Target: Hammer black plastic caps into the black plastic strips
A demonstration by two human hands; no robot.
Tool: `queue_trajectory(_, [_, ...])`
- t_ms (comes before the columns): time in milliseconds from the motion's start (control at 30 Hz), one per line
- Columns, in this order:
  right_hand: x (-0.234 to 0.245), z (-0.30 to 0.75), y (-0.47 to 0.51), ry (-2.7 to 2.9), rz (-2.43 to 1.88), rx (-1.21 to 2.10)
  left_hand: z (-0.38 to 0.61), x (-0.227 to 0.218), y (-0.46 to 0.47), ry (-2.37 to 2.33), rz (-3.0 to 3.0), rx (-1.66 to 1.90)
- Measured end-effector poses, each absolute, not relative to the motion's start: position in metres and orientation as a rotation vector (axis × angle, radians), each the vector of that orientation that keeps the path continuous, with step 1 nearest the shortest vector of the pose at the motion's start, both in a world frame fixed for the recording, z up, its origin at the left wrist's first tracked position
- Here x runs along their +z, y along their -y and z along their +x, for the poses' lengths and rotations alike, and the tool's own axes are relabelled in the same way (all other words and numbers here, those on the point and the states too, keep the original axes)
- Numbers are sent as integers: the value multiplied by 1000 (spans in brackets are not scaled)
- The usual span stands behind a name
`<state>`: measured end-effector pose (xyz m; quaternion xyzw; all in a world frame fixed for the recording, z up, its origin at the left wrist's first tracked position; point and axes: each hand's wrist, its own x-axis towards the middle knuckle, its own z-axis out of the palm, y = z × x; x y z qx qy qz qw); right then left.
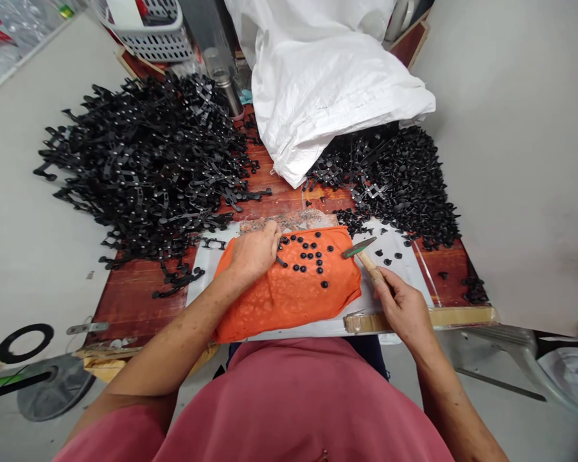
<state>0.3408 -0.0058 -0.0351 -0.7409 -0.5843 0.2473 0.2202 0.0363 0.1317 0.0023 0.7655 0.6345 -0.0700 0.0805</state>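
My right hand (404, 308) is closed around the wooden handle of a small hammer (359, 248). The hammer's dark head, with a green patch, is over the right edge of an orange cloth pad (270, 308). My left hand (256, 250) rests at the pad's upper left, fingers pressed together on a black plastic linkage piece (282, 262); only its ends show past my fingers. Several round black studs (324, 284) stand on the pad to the right of that hand. A few more loose studs (388, 262) lie on the white sheet (417, 276) beyond the hammer.
A tall heap of black linkage pieces (149, 160) covers the table's left side. Small black studs (414, 186) are piled at the right, partly under a white sack (318, 83). A metal-and-glass bottle (228, 90) and a white basket (157, 42) stand behind.
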Motion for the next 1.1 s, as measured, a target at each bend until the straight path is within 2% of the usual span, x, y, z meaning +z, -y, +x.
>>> queue_trajectory(267, [3,296,-32,2038,-1883,334,36,4,-134,-1887,2255,-213])
queue_trajectory(400, [6,272,-52,2132,-1741,256,40,8,-133,-1899,2220,-246])
queue_trajectory(533, [3,257,-63,2210,-1779,176,41,7,-134,-1899,2204,-265])
queue_trajectory(967, [15,241,-72,2489,-1952,209,35,-5,-135,-1879,2133,-146])
queue_trajectory(1100, [14,238,-77,2481,-1952,237,24,-1,-136,-1696,2061,137])
